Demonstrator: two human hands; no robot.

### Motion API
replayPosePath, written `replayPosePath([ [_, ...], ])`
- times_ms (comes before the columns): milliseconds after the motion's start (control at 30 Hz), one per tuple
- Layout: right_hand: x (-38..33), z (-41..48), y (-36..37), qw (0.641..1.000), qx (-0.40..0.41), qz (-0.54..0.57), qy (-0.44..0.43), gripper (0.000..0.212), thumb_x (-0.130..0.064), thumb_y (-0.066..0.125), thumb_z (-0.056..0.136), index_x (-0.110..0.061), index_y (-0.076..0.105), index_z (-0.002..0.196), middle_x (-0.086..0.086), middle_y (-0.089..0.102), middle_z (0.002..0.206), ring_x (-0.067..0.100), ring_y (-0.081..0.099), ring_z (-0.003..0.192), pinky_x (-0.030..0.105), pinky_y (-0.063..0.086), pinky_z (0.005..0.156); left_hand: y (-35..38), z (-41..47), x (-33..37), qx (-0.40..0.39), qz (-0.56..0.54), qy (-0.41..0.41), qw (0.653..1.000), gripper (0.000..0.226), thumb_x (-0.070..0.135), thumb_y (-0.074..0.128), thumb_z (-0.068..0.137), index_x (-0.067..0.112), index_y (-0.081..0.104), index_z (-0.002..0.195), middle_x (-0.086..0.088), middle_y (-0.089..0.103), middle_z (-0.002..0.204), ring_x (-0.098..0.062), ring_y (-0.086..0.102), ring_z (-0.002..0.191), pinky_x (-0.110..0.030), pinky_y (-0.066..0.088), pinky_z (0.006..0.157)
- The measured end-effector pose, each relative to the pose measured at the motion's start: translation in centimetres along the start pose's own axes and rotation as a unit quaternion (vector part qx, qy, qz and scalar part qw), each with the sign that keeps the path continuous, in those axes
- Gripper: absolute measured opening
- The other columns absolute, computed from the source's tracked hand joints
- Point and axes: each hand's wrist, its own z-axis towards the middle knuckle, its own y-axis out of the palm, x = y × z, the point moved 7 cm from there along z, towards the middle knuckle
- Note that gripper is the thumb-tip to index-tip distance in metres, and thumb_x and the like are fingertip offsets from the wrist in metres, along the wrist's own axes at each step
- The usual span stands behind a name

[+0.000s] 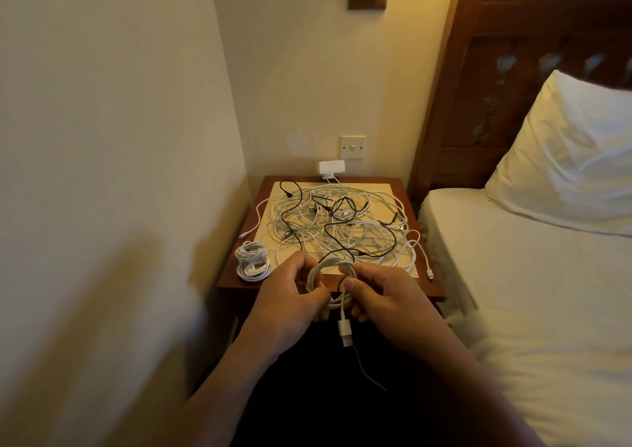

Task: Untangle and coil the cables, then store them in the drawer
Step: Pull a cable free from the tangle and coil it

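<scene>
A tangle of white and black cables (342, 224) covers the top of the wooden bedside table (407, 193). Two coiled white cables (252, 261) lie at the table's front left corner. In front of the table's near edge I hold a small coil of white cable (316, 275) between both hands. My left hand (290, 296) grips its left side and my right hand (379, 296) pinches its right side. The coil's white USB plug (345, 333) hangs down below my hands. No drawer shows in this view.
A wall runs close along the left. The bed (530, 292) with a white pillow (564, 152) and wooden headboard stands right of the table. A white adapter (331, 166) and a wall switch (353, 146) sit behind the table. One white cable end (430, 272) hangs off the table's right edge.
</scene>
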Motion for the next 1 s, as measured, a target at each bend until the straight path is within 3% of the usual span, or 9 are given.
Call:
replayPosePath([
  [67,-0.2,0.2,-1.1,0.998,0.050,-0.032,-0.016,0.027,-0.024,0.060,0.103,-0.030,0.068,0.127,0.001,0.073,0.081,0.013,0.069,0.072,0.041,0.061,0.074,0.6,-0.1,-0.2,-0.068,-0.039,-0.028,0.997,0.013,0.013,0.073,0.090,0.022,0.064,0.087,-0.005,0.068,0.074,-0.023,0.060,0.062,-0.031,0.048,0.059],
  [133,-0.4,0.4,-1.9,0.997,0.065,-0.027,-0.024,0.026,-0.029,0.063,0.101,-0.036,0.066,0.126,0.000,0.074,0.082,0.019,0.070,0.074,0.047,0.060,0.073,1.1,-0.6,-0.4,-0.139,-0.103,-0.063,0.983,0.006,0.017,0.074,0.092,0.015,0.069,0.090,-0.012,0.067,0.081,-0.023,0.059,0.071,-0.029,0.046,0.063],
  [267,-0.9,0.4,-1.8,0.998,0.034,-0.020,-0.045,0.018,-0.031,0.062,0.101,-0.036,0.071,0.116,-0.002,0.076,0.090,0.024,0.071,0.084,0.053,0.059,0.078,1.0,-0.8,0.0,-0.155,-0.129,-0.075,0.977,0.024,0.023,0.078,0.087,0.006,0.069,0.099,-0.014,0.067,0.087,-0.022,0.063,0.080,-0.031,0.049,0.072],
  [433,-1.1,0.3,-1.8,0.997,0.008,-0.055,-0.047,0.021,-0.030,0.063,0.101,-0.036,0.073,0.118,-0.006,0.073,0.081,0.018,0.068,0.074,0.038,0.056,0.067,0.4,-0.1,1.0,-0.138,-0.089,-0.068,0.984,0.025,0.019,0.075,0.091,0.015,0.066,0.114,-0.011,0.075,0.104,-0.016,0.066,0.086,-0.028,0.051,0.071],
  [567,-1.7,0.6,-1.9,0.996,0.003,-0.067,-0.058,0.024,-0.030,0.065,0.100,-0.037,0.071,0.122,-0.009,0.075,0.084,0.014,0.070,0.077,0.035,0.058,0.070,0.7,-0.1,1.4,-0.153,-0.101,-0.056,0.981,0.032,0.008,0.078,0.086,0.013,0.068,0.116,-0.014,0.076,0.104,-0.027,0.073,0.088,-0.029,0.060,0.072],
  [700,-1.4,0.5,-2.7,0.994,0.029,-0.088,-0.060,0.026,-0.032,0.071,0.096,-0.037,0.071,0.122,-0.017,0.074,0.101,0.000,0.068,0.093,0.023,0.057,0.083,-0.1,0.3,0.9,-0.062,-0.175,-0.055,0.981,0.024,0.001,0.078,0.083,-0.003,0.064,0.103,-0.015,0.074,0.094,-0.031,0.075,0.085,-0.036,0.063,0.073],
  [867,-0.7,-0.5,-2.4,0.996,0.053,-0.049,-0.047,0.017,-0.018,0.073,0.095,-0.035,0.076,0.099,-0.013,0.074,0.085,0.006,0.069,0.081,0.024,0.058,0.072,-1.2,0.6,-0.5,0.055,-0.274,-0.087,0.956,0.020,-0.005,0.075,0.084,0.002,0.060,0.096,-0.017,0.067,0.090,-0.026,0.073,0.078,-0.034,0.064,0.069],
  [1000,-1.0,-0.9,-2.0,0.995,0.090,0.009,-0.052,0.022,-0.025,0.072,0.095,-0.037,0.070,0.114,-0.012,0.074,0.091,0.005,0.071,0.085,0.019,0.057,0.073,-1.0,0.5,-0.4,0.062,-0.294,-0.079,0.950,0.023,-0.007,0.074,0.084,-0.007,0.061,0.102,-0.010,0.068,0.083,-0.022,0.073,0.077,-0.034,0.063,0.070],
])
